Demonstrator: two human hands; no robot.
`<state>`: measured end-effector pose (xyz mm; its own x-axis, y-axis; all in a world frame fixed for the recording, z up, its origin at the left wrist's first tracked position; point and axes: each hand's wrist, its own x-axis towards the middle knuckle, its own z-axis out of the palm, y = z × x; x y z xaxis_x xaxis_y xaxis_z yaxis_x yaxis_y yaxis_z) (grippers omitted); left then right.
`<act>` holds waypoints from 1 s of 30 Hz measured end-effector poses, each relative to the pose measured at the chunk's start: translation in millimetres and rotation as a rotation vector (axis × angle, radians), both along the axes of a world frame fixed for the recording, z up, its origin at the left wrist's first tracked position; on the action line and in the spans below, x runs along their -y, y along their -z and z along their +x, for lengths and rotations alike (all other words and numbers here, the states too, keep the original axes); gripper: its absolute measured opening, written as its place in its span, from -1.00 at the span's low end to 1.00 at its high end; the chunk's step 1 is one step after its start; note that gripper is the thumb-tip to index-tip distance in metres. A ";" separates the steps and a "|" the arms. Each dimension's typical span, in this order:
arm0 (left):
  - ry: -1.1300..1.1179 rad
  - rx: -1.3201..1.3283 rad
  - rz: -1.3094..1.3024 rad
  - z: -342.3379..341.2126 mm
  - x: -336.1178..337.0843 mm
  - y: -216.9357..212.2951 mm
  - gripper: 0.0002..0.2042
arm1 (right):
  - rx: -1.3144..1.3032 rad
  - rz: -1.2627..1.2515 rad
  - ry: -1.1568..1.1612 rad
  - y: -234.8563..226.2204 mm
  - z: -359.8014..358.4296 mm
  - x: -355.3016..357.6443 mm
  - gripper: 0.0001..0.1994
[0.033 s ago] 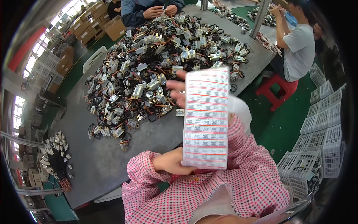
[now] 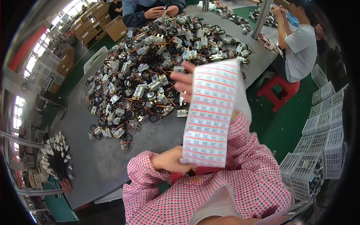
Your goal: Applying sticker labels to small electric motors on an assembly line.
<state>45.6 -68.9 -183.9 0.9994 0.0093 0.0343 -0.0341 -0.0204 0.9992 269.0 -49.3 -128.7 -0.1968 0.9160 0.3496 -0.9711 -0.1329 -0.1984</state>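
I hold a long sheet of white labels with red stripes upright in front of me. My left hand grips its bottom edge, the pink checked sleeve running off below. My right hand holds the top edge from behind, its fingers spread and showing past the sheet's left side. Behind the sheet a big pile of small electrical parts with black wire loops covers the grey table.
A person in a blue top works at the far side of the table. Another person in a grey shirt sits at the right on a red stool. White crates stand at the right. A small cluster of parts lies at the left.
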 end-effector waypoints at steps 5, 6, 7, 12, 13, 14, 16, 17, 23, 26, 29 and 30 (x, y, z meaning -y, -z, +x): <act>-0.364 -0.023 0.477 -13.5 -43.0 18.1 -0.51 | 0.209 0.097 0.492 -63.3 36.7 19.5 -0.32; -0.443 0.000 0.580 -19.9 -49.7 27.5 -0.40 | 0.209 0.098 0.491 -62.2 44.6 21.1 -0.32; -0.438 0.004 0.582 -24.5 -57.0 35.9 -0.40 | 0.444 0.131 0.590 -62.9 58.0 23.0 -0.32; -0.646 -0.086 0.934 -47.9 -71.5 61.5 -0.38 | 0.748 -0.088 1.063 -76.9 93.1 35.1 -0.33; -0.673 -0.102 0.990 -41.7 -72.2 60.5 -0.37 | 0.752 -0.097 1.092 -77.0 108.4 42.2 -0.33; -0.685 -0.105 1.028 -37.1 -68.9 54.4 -0.36 | 0.492 0.116 0.815 -81.7 127.4 46.8 -0.35; -0.707 -0.138 1.003 -47.3 -62.1 54.6 -0.36 | 0.215 0.434 0.452 -91.2 139.2 43.3 -0.40; -0.722 -0.156 0.967 -49.1 -60.7 55.5 -0.36 | 0.224 0.436 0.468 -98.4 139.3 47.4 -0.40; -0.528 -0.389 1.109 -52.0 -58.2 2.6 -0.22 | 0.435 0.039 0.630 -91.4 136.4 40.4 -0.66; -0.574 -0.154 0.813 -21.6 -73.4 -37.5 -0.19 | 0.383 -0.169 0.525 -96.1 117.3 21.2 -0.71; -0.801 0.246 0.443 39.0 -84.9 -74.4 -0.19 | 0.343 -0.182 0.385 -102.9 94.6 -0.2 -0.73; -0.836 0.354 0.420 53.7 -90.0 -81.2 -0.19 | 0.338 -0.181 0.373 -105.0 86.3 -6.5 -0.73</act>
<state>99.3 21.2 -102.7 0.6090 0.6232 0.4907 -0.1422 -0.5228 0.8405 355.3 -42.8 -23.6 0.0789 0.9850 0.1532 -0.8447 0.1477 -0.5144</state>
